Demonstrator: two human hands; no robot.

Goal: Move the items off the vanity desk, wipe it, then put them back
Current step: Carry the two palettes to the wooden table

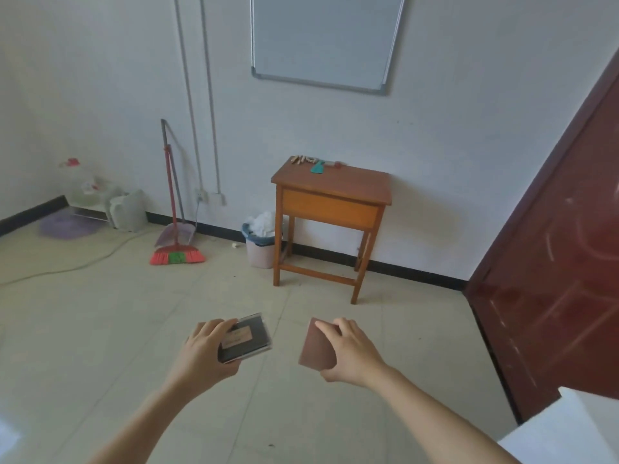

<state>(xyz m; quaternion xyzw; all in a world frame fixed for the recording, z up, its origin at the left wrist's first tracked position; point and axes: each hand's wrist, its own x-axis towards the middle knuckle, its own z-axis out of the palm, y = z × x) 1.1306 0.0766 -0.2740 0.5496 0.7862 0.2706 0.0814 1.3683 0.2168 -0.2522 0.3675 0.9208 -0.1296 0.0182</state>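
Left hand [204, 349]: fingers [219, 324] curled over the top edge of a flat black case [251, 334] with a clear cover, thumb under it, so it is gripped and held level above the floor tiles [100, 329]. Right hand [350, 351]: fingers [330, 327] hooked over the upper edge of a thin reddish-brown card or booklet [315, 346] (cannot tell which), thumb at its lower corner, grasping it tilted. The two items sit side by side, apart, not touching. Both forearms are bare and reach forward from the bottom edge. Further out, the vanity desk [358, 187], a small wooden table with one drawer front, stands against the white wall, well apart from the hands. Its far edge carries a teal object [316, 167], a row of small pale wooden pieces [300, 159] and a small red thing [339, 165]. Just left of the desk is a pink waste bin [260, 254] stuffed with white paper; then a red broom [177, 256] and a dustpan [177, 233] leaning on the wall. Whiteboard [325, 38] above, dark red door [569, 262] at right.
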